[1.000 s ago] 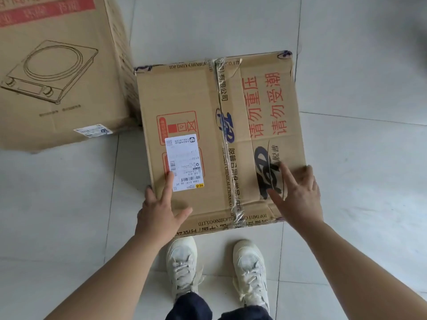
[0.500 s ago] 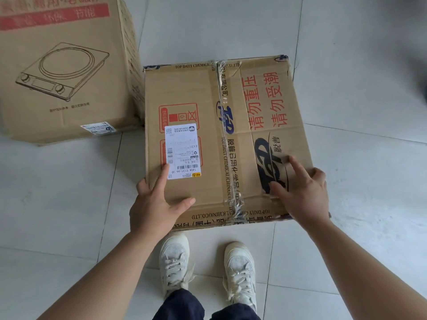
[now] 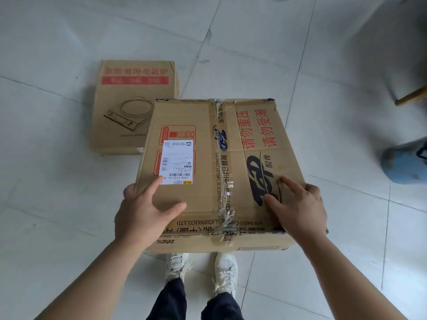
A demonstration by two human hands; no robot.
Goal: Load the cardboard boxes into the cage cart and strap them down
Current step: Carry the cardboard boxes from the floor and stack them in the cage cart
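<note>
Two near corners of the taped box are gripped, left hand and right hand; stiff, bulky cardboard, likely safer carried from underneath.

I hold the taped box between my left grip, at its near left edge, and my right grip, at its near right corner. A label lies on the left half of its top, just beyond my left thumb. Behind it to the left, a second box lies flat on the floor, partly hidden. My shoes stand below the near edge. A rounded object stands far right, well apart.
</note>
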